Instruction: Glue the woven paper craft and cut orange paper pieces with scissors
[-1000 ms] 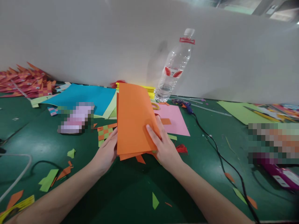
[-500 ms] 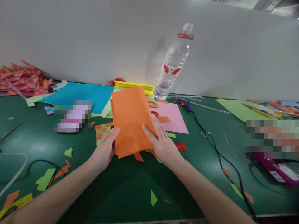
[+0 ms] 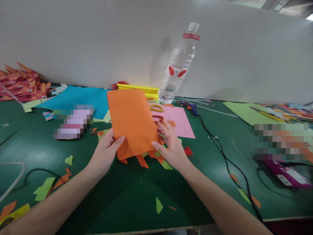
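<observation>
An orange paper sheet [image 3: 133,122], folded or stacked in layers, is held tilted above the table in the middle of the view. My left hand [image 3: 104,153] is closed on its lower left edge, thumb on the front and fingers behind. At the lower right edge, my right hand [image 3: 172,147] has its fingers apart, the thumb tip at the paper's edge. Behind the paper lie orange and green paper scraps [image 3: 143,161] and part of a woven checkered piece. Beside the right fingers are red scissor-like handles [image 3: 157,118] on pink paper [image 3: 184,122].
A clear bottle [image 3: 179,65] leans on the wall behind. Blue paper [image 3: 97,101] and a blurred phone-like object [image 3: 74,124] lie left. A glue gun [image 3: 193,108] trails a black cord on the right, with a purple device [image 3: 285,173] beyond. Red-orange woven pieces [image 3: 24,83] are piled far left.
The orange paper has shifted left and its layers look more evenly aligned. My right hand's fingers have loosened and spread from its right edge; the left hand keeps hold.
</observation>
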`<state>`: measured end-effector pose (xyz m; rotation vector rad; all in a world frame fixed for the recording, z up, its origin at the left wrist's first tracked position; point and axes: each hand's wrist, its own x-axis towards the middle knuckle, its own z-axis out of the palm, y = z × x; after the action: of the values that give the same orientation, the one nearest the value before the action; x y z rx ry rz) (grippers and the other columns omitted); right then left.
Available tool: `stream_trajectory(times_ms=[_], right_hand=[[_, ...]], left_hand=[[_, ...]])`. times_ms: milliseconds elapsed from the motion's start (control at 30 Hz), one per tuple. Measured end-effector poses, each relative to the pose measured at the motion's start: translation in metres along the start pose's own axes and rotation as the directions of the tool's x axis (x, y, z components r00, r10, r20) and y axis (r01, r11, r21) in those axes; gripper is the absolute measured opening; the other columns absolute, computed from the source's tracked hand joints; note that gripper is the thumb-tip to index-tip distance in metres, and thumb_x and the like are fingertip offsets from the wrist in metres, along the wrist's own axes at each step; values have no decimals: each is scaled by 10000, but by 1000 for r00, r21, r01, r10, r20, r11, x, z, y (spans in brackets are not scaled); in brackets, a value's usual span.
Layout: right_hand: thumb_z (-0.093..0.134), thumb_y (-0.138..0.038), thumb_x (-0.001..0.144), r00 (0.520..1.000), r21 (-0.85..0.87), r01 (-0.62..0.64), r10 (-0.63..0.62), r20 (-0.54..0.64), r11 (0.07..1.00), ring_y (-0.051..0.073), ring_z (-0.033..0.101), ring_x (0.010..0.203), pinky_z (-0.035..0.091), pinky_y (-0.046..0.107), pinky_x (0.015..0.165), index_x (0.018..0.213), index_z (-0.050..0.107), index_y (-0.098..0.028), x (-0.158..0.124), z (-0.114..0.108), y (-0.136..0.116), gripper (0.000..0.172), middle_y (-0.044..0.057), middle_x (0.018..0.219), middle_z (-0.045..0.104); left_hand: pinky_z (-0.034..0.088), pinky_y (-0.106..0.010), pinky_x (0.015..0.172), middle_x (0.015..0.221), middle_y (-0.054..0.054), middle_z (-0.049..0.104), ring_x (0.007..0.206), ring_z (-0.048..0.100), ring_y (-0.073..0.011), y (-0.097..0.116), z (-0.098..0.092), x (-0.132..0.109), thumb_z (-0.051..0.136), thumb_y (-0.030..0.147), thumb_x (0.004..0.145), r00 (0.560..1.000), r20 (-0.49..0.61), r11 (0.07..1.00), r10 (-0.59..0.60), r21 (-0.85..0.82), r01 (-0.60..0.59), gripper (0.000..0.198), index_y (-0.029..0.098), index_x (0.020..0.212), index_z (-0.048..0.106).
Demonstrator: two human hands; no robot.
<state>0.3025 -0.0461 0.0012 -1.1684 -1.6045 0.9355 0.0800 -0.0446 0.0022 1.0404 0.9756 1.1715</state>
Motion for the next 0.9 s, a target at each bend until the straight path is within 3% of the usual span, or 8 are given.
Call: stream_trajectory(times_ms=[67,167,233,333,433,600,733,900], right_hand=[[692,-449,783,995,139,-103,102,13,985,269,481,1308,438,496,1059,1485,239,-252,3,-1,-1,858,143,1456,459],[715,-430,763,969,289,-242,216,118,926,256,591,1191,499,447,1010,1350,467,-215,6,-3,-7,672,122,1306,612],[739,-412,740,943,333,-324,274,189,885,255,646,1107,527,445,978,1204,591,-203,6,-4,-11,530,101,1210,675],[776,-371,704,917,356,-389,319,241,850,252,678,1041,549,444,943,1097,657,-202,5,-6,-11,444,77,1127,716],[800,-340,679,910,357,-409,346,229,840,255,685,1025,554,447,936,1080,673,-198,5,-7,-8,444,78,1114,721],[799,-313,679,911,416,-409,391,131,812,261,686,1028,558,449,943,1046,687,-202,7,-9,-7,400,82,1138,714],[787,-302,691,923,434,-372,377,79,821,269,675,1054,549,455,961,1039,689,-211,8,-8,-6,373,77,1137,714],[801,-313,673,928,456,-352,366,61,817,269,654,1098,552,443,959,1081,664,-220,8,-7,-4,440,74,1162,704]], left_hand=[[480,-461,1006,1421,-100,499,1263,511,-312,1,0,-1,624,342,873,1000,18,1000,0,17,0,575,249,1404,424],[472,-459,1014,1414,-106,508,1254,520,-312,2,0,-2,635,348,864,999,35,999,0,41,-2,603,246,1414,410],[463,-454,1025,1410,-104,513,1257,519,-306,3,0,-2,639,337,863,998,63,999,0,39,-2,612,248,1420,401],[459,-438,1031,1396,-101,527,1259,517,-299,4,1,-2,654,302,853,994,112,1000,-6,23,4,611,242,1411,413],[474,-423,1015,1382,-101,540,1252,523,-300,3,0,-1,671,303,838,991,127,999,-50,19,48,586,233,1378,454],[512,-423,953,1300,-107,606,1196,568,-303,-2,-2,1,678,384,825,987,7,987,-162,7,162,586,229,1355,481],[538,-390,905,1165,-92,686,1149,603,-300,-3,-1,1,648,428,823,984,-24,982,-178,-73,176,399,199,1149,636],[557,-398,859,1131,-75,701,1135,608,-321,2,4,-1,617,429,826,974,-55,971,-219,-111,212,303,203,1019,675]])
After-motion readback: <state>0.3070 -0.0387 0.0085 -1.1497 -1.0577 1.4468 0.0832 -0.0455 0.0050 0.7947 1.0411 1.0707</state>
